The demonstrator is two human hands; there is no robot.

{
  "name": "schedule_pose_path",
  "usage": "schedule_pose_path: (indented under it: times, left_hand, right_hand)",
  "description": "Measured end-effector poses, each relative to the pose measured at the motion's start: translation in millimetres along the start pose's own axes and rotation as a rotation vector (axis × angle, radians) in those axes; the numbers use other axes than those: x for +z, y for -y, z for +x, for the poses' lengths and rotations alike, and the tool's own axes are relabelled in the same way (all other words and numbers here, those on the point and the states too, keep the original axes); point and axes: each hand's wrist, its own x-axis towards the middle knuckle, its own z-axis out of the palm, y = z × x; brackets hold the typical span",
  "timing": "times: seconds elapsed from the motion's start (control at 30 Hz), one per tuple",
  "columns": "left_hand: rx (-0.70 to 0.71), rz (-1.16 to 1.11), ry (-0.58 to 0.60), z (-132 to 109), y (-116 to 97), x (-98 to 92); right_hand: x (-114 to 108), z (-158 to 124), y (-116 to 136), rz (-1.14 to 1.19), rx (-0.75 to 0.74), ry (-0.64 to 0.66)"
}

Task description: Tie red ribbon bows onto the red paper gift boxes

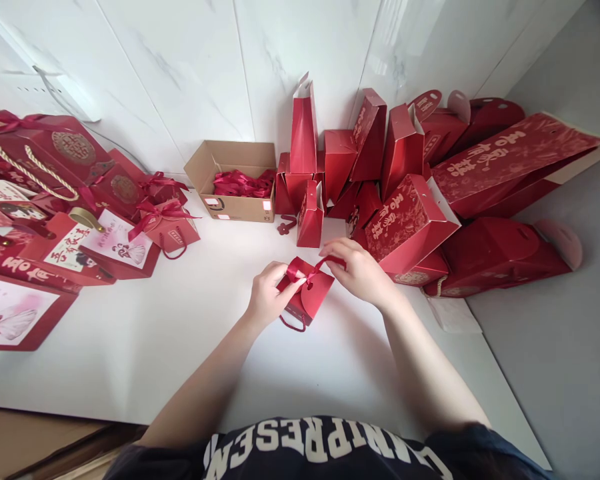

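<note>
A small red gift box [319, 298] with a cord handle rests on the white table in front of me. Red ribbon [310, 272] crosses its top, gathered at a knot or bow near a round hole. My left hand [273, 290] grips the box's left side, its thumb pressing on the ribbon by the knot. On the right, my right hand [357, 270] pinches a ribbon end, drawn out to the right of the box. The fingertips of my left hand are partly hidden behind the box.
Behind stands an open cardboard box [235, 212] of red ribbons. Several red gift boxes [403, 217] crowd the right side by the grey wall [570, 320]. Decorated boxes and bags [125, 240] fill the left, including a ribboned one [173, 230]. A small red flower-shaped piece [285, 227] lies near the back.
</note>
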Motion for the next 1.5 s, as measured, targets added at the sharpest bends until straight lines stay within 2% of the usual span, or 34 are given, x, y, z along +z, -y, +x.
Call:
schedule_pose_path:
  times: [0.23, 0.5, 0.6, 0.7, 0.8, 0.87, 1.03, 1.3, 1.37, 1.5]
  left_hand:
    - [-0.001, 0.027, -0.021, -0.7, -2.7, -0.4]
    - [0.045, 0.019, -0.017, 0.3, -0.8, -4.1]
    - [0.095, 0.009, -0.014, 0.3, 1.5, -6.5]
    - [0.158, 0.034, -0.016, 1.0, 3.9, -8.5]
    - [0.207, 0.061, 0.009, 1.1, 4.8, -9.5]
    - [0.218, 0.068, 0.027, 1.0, 4.7, -9.7]
    - [0.202, 0.057, 0.044, 2.1, 6.1, -10.9]
    - [0.23, 0.045, 0.052, 3.9, 10.5, -12.3]
    - [0.216, 0.0, 0.097, 4.8, 9.3, -15.7]
    - [0.107, -0.167, 0.262, 6.8, 6.6, -27.8]
  right_hand:
    - [1.3, -3.8, 10.0, -0.003, -0.163, 0.215]
    - [2.6, 1.6, 11.2, 0.101, -0.227, 0.209]
    - [-0.7, 1.6, 12.1, 0.182, -0.159, 0.216]
    - [-6.6, 0.1, 11.9, 0.379, -0.004, 0.259]
    - [-9.9, -1.2, 9.9, 0.615, 0.173, 0.376]
    - [-8.6, -1.4, 8.2, 0.638, 0.226, 0.436]
    - [0.9, 0.2, 2.5, 0.491, 0.131, 0.37]
    - [5.2, 2.8, -7.3, 0.551, 0.187, 0.363]
    - [5.6, 3.0, -7.5, 0.556, 0.174, 0.37]
    - [6.5, 3.2, -7.7, 0.559, 0.165, 0.401]
